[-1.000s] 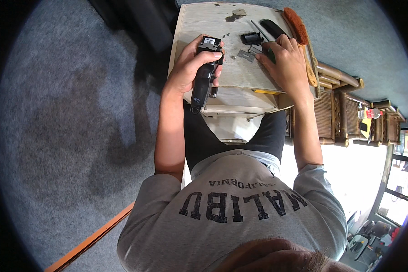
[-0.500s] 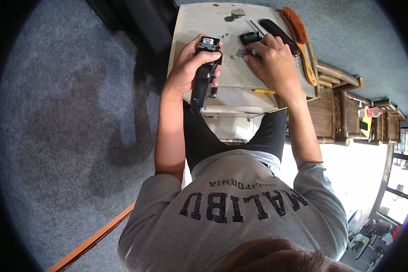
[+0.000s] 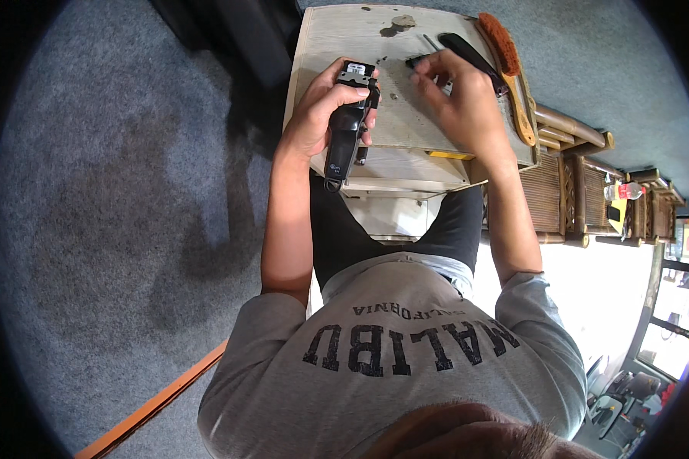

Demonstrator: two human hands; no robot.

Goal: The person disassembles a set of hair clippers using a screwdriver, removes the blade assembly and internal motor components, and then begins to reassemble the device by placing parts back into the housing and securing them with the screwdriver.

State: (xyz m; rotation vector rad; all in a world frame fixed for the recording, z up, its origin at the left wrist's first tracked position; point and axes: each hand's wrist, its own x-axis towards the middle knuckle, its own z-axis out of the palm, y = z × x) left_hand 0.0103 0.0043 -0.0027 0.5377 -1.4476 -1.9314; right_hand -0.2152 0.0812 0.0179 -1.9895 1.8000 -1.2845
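Observation:
A black hair clipper (image 3: pixel 346 130) is wrapped in my left hand (image 3: pixel 320 111), its metal head end facing away from me and its hanging loop toward me. My left thumb presses along its upper side. My right hand (image 3: pixel 465 99) is raised a little over the table, thumb and fingers curled together around a small metal plate that mostly hides behind them. Just beyond these fingertips lies a small black part (image 3: pixel 415 61), partly covered. A screwdriver shaft (image 3: pixel 430 41) shows past the fingers. Tiny screws (image 3: pixel 394 96) lie on the tabletop between my hands.
The pale wooden table (image 3: pixel 337 30) has dark stains at its far side. Along its right edge lie a long black object (image 3: pixel 467 52) and a wooden-handled brush (image 3: pixel 505 61) with reddish bristles. A yellow item (image 3: pixel 448 154) sits by the near edge. Bamboo furniture (image 3: pixel 543 191) stands at right.
My right hand has lifted the flat metal plate off the tabletop, fingertips moving slightly away from me. The clipper has tilted slightly in my left hand.

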